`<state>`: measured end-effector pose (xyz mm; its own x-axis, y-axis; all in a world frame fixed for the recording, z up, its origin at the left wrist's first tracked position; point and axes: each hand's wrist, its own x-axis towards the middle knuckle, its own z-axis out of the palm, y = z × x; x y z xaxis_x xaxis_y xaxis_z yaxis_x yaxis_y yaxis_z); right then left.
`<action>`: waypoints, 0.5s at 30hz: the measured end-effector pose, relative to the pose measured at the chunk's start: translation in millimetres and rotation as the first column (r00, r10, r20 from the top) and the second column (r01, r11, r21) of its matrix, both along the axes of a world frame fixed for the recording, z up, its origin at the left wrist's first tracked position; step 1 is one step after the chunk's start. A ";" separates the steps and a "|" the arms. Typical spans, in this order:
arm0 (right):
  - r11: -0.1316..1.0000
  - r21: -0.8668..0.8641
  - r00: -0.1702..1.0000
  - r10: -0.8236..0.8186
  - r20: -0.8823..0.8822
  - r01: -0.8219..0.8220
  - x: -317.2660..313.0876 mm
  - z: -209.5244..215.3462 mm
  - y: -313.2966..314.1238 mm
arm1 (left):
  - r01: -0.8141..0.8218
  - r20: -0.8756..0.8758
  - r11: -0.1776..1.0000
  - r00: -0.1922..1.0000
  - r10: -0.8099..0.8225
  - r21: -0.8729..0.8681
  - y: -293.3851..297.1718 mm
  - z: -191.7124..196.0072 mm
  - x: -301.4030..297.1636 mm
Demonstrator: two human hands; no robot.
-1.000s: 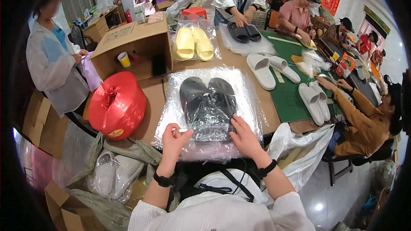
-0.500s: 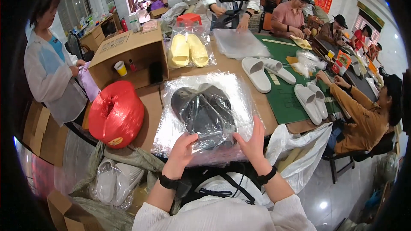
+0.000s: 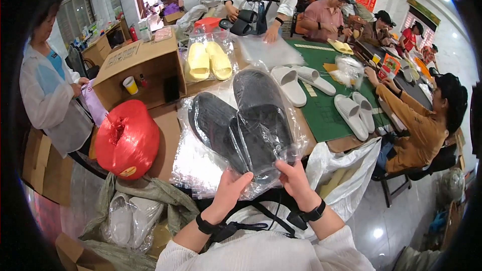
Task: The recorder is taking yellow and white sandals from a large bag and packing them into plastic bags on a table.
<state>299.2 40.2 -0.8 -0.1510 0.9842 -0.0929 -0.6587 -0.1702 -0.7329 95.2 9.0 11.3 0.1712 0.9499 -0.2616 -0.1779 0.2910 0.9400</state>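
Note:
A pair of dark grey slippers (image 3: 263,100) lies inside a clear plastic bag (image 3: 299,143), tilted up at its far side above the table. My left hand (image 3: 231,190) grips the near left edge of this bag, thumb on top. At the near right edge, my right hand (image 3: 295,180) pinches the film between thumb and fingers. Beneath the bagged slippers a stack of shiny clear bags (image 3: 187,173) covers the table's near edge. The fingers under the bag are partly hidden on both hands.
To the left are a red twine roll (image 3: 128,140) and a cardboard box (image 3: 145,65). Bagged yellow slippers (image 3: 198,62) lie beyond; grey slippers (image 3: 351,115) are on the green mat (image 3: 321,128). A sack (image 3: 173,193) holds bagged grey slippers. Co-workers surround the table.
The bagged slippers have been lifted and tilted, their far end raised, and now lie straighter. Both hands have moved nearer to me and closed on the bag. Across the table, a co-worker now holds black slippers up.

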 end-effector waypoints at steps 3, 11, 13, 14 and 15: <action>0.993 -0.028 0.982 -0.108 0.152 0.114 7.3 4.9 -6.7 | 0.069 0.113 0.995 0.991 -0.077 0.073 -7.2 -1.0 12.6; 0.970 -0.040 0.798 -0.174 0.577 0.241 203.7 67.1 -58.9 | 0.379 -0.627 0.707 0.770 0.117 0.597 8.0 -5.7 -11.8; 0.954 0.039 0.803 -0.273 0.529 0.299 248.8 88.9 -92.3 | 0.281 -0.614 0.772 0.770 0.173 0.570 17.3 -23.6 -30.3; 0.967 -0.019 0.815 -0.203 0.542 0.254 277.3 96.1 -111.4 | 0.217 -0.578 0.829 0.802 0.149 0.515 18.8 -29.7 -37.4; 0.953 -0.097 0.809 -0.186 0.558 0.286 304.7 94.9 -130.9 | 0.181 -0.551 0.882 0.828 0.102 0.435 19.9 -24.4 -40.5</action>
